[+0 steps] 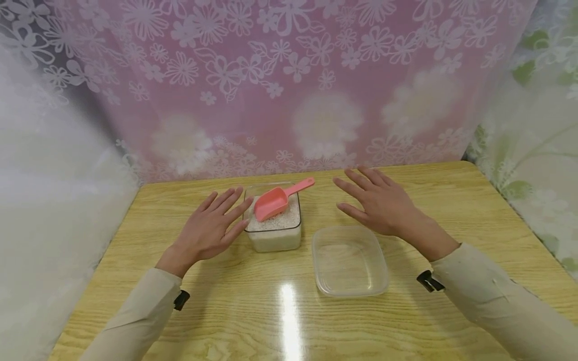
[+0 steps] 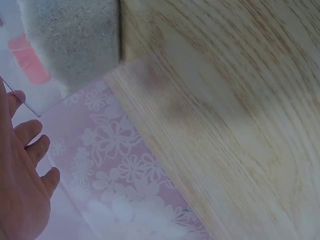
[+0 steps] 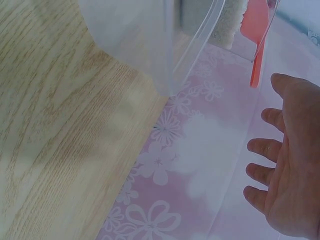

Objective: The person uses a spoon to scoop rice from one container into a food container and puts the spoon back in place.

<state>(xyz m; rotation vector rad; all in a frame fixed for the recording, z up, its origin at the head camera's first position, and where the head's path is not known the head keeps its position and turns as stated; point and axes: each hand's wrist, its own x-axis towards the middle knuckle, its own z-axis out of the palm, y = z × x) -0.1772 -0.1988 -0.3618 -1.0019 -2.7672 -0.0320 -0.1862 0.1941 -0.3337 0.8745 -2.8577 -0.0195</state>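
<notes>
A clear square container of rice point(image 1: 275, 240) stands near the back of the table, left of centre. On the rice lies a pink scoop point(image 1: 272, 202), its handle sticking out past the container's right rim. My left hand point(image 1: 212, 228) is spread beside the container's left side, fingertips at or near the rim; whether they touch it I cannot tell. To the right, my right hand point(image 1: 381, 203) hovers with fingers extended, holding nothing. Below it sits a second clear plastic container point(image 1: 349, 291), with nothing in it. The right wrist view shows the scoop's handle point(image 3: 257, 67) left of the right thumb.
The wooden table point(image 1: 226, 316) reaches back to a pink flowered curtain point(image 1: 253, 100). Pale curtains point(image 1: 537, 165) hang along both sides. A bright light reflection lies on the table's middle.
</notes>
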